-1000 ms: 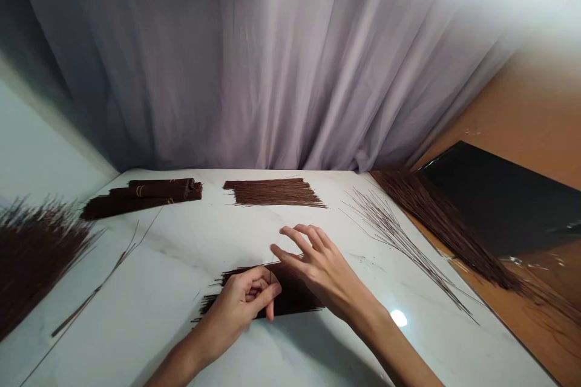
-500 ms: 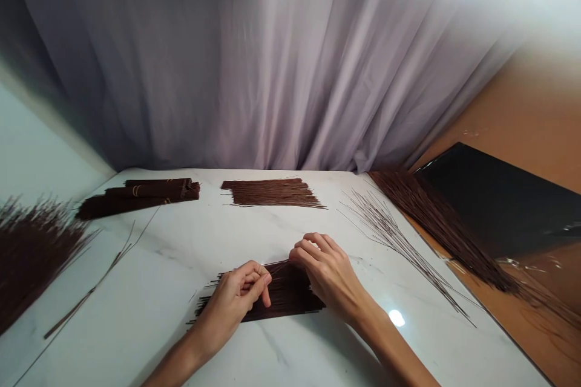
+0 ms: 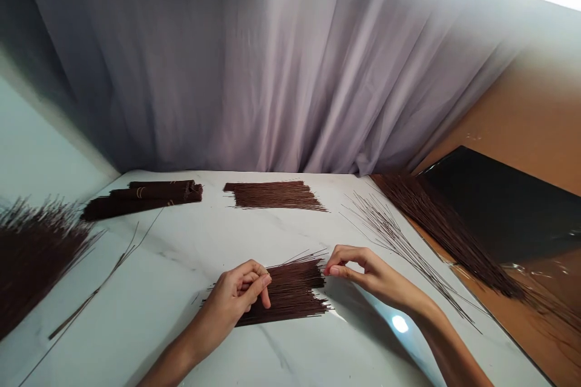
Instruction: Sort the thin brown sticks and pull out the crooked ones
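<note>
A flat layer of thin dark brown sticks (image 3: pixel 290 290), like incense sticks, lies crosswise on the white marbled table in front of me. My left hand (image 3: pixel 240 293) is over its left end, fingers curled and thumb pressed toward the index finger. Whether a stick is in that pinch is too small to see. At the right end, my right hand (image 3: pixel 358 269) has its thumb and fingertips pinched together beside the stick tips; anything between them is hidden. A few sticks along the layer's far edge lie askew, pointing up to the right.
At the back are banded stick bundles (image 3: pixel 145 196) and another flat stick layer (image 3: pixel 276 195). Loose sticks lie left (image 3: pixel 95 290) and right (image 3: pixel 403 242). A big stick pile (image 3: pixel 36 266) stands far left; a long bundle (image 3: pixel 445 230) lies by a black sheet (image 3: pixel 499 205).
My right hand has moved right, off the top of the stick layer to just beyond its right end, uncovering the stick tips there. My left hand stays nearly still.
</note>
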`<state>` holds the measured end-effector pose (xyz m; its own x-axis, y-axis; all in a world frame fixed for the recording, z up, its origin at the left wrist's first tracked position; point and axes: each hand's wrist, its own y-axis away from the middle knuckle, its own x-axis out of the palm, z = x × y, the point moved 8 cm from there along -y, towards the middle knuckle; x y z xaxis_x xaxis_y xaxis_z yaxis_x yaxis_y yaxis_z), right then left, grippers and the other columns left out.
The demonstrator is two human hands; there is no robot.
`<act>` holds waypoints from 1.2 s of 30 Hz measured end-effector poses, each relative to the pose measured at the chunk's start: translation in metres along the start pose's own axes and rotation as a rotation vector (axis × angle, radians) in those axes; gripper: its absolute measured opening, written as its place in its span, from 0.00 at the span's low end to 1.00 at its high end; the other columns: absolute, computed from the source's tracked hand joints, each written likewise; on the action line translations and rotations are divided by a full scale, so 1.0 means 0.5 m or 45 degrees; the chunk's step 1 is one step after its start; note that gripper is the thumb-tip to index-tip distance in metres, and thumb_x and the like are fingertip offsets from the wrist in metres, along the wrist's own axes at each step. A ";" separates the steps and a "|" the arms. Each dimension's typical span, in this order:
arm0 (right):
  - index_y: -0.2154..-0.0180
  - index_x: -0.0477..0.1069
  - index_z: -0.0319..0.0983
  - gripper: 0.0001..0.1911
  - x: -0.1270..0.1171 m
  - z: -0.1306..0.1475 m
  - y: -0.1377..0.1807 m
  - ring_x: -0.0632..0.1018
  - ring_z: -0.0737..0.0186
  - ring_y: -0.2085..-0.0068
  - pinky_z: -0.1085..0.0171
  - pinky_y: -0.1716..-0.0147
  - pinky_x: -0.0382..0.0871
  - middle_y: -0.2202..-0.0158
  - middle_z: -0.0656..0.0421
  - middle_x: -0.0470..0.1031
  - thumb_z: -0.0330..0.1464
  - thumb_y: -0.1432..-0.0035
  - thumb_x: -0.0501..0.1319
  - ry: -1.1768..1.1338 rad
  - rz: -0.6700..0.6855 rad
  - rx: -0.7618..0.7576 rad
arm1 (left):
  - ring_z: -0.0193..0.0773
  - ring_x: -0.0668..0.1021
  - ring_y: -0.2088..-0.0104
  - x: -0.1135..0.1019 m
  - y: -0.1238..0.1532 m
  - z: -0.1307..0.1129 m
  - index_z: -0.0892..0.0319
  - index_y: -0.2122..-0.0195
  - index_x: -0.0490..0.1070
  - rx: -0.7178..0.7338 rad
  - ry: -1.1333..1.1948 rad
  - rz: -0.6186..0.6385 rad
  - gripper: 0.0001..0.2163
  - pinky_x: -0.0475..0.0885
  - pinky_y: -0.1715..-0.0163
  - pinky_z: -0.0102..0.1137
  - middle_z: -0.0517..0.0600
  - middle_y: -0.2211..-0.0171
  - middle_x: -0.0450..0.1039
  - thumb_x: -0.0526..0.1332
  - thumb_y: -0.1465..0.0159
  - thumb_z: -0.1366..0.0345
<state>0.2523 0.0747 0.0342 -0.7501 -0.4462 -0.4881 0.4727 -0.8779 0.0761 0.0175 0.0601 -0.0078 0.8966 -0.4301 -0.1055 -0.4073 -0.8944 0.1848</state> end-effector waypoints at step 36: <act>0.67 0.72 0.38 0.28 0.146 0.036 -0.031 0.68 0.66 0.75 0.67 0.75 0.62 0.75 0.62 0.67 0.57 0.36 0.54 -0.422 -0.194 0.138 | 0.42 0.78 0.58 0.031 -0.018 -0.039 0.55 0.61 0.74 0.216 0.023 -0.155 0.10 0.70 0.52 0.35 0.48 0.62 0.78 0.58 0.29 0.55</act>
<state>0.1820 0.0526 0.0131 -0.9253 -0.3257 -0.1944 0.3061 -0.9438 0.1247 0.0386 0.0639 0.0082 0.9434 -0.3163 -0.0995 -0.3175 -0.9483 0.0044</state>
